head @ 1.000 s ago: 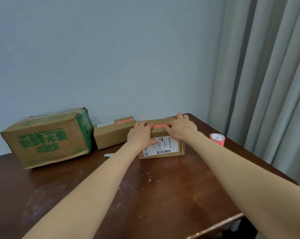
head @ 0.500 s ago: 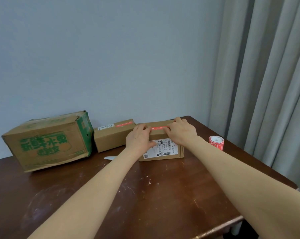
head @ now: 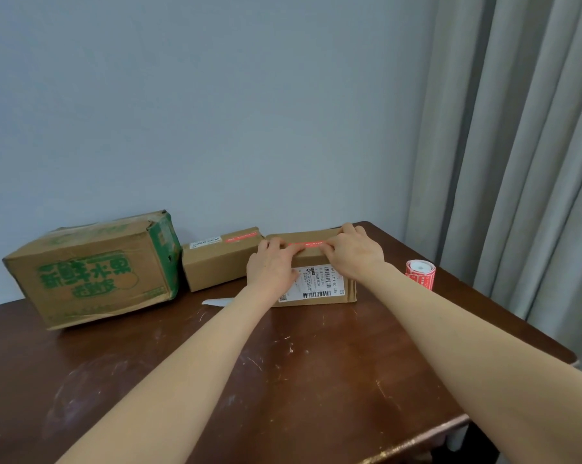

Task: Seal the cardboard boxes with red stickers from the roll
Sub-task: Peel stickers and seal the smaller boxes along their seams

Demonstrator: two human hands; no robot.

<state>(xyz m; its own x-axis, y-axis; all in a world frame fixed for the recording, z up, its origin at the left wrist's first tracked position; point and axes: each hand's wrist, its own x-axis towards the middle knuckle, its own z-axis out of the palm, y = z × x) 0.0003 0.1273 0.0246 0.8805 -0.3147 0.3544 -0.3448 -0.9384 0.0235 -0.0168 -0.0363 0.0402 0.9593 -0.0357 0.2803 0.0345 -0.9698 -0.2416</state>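
A small cardboard box (head: pixel 319 259) with a white shipping label on its front stands at the back of the table. A red sticker (head: pixel 308 243) lies along its top. My left hand (head: pixel 272 267) presses on the sticker's left end and rests over the box's front left corner. My right hand (head: pixel 354 251) presses the sticker's right end with its fingers laid on the box top. The roll of red stickers (head: pixel 420 274) stands on the table to the right of the box.
A second small box (head: pixel 215 266) with a red sticker on top stands left of the first. A large box with green print (head: pixel 95 269) sits at the far left. A white backing strip (head: pixel 217 302) lies on the brown table (head: pixel 282 370). Grey curtains (head: pixel 517 162) hang at right.
The two hands have slid a little apart along the red sticker, showing more of it between them. The view has tilted slightly.
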